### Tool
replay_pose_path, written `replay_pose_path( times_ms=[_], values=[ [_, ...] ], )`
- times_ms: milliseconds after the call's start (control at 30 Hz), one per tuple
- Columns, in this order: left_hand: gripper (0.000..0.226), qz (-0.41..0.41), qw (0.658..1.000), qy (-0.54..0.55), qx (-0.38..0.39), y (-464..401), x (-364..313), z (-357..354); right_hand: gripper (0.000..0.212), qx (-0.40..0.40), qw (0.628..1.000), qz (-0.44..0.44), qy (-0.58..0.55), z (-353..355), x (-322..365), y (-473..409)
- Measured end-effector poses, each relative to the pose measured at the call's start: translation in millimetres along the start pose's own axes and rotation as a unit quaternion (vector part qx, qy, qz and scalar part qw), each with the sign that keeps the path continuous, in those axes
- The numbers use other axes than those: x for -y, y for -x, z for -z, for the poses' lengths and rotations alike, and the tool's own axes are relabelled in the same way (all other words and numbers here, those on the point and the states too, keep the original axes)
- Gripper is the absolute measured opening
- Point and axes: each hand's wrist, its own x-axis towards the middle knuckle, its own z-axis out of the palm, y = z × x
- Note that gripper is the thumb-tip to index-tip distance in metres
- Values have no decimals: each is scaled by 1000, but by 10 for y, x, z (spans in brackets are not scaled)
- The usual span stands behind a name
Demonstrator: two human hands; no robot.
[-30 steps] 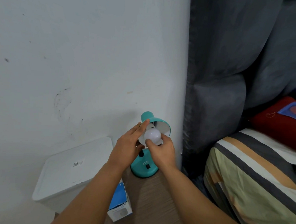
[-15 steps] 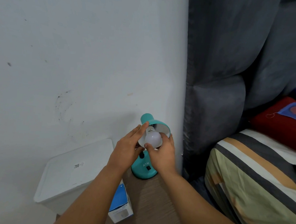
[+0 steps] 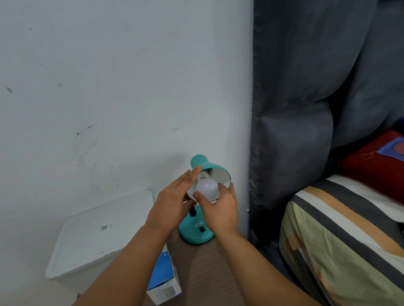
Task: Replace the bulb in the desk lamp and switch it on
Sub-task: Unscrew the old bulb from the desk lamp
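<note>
A small teal desk lamp stands on a wooden bedside surface against the wall, its shade tilted toward me. A white round bulb sits in the mouth of the shade, neck inward. My right hand grips the bulb from below with thumb and fingers. Along the shade's left rim lies my left hand, fingers stretched out and steadying the shade. The lamp's black rocker switch shows on the round base. The bulb is unlit.
A blue and white bulb box lies on the wooden surface near my left forearm. A white plastic bin lid is at the left. A grey padded headboard and a striped bed fill the right.
My right hand has shifted its hold around the bulb, fingers moving round under it. The left hand stays on the shade's rim. The lamp has not moved.
</note>
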Motion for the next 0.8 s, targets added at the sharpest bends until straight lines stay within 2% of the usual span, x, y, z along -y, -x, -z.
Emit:
replay_pose_path(
  times_ms=[133,367,533,800],
  values=[
    [104,-15,1000,21,-4,-8,-6,18,60,-26,998,45,29,47,-8,27],
    [100,-18,1000,11,-4,-21,-12,-10,64,-10,999,45,-13,100,-56,10],
    [105,14,1000,3,16,19,-49,9,71,-20,998,57,-24,122,-146,45],
    [94,44,999,-2,27,222,-296,171,67,-46,993,93,-52,420,-257,268]
  ],
)
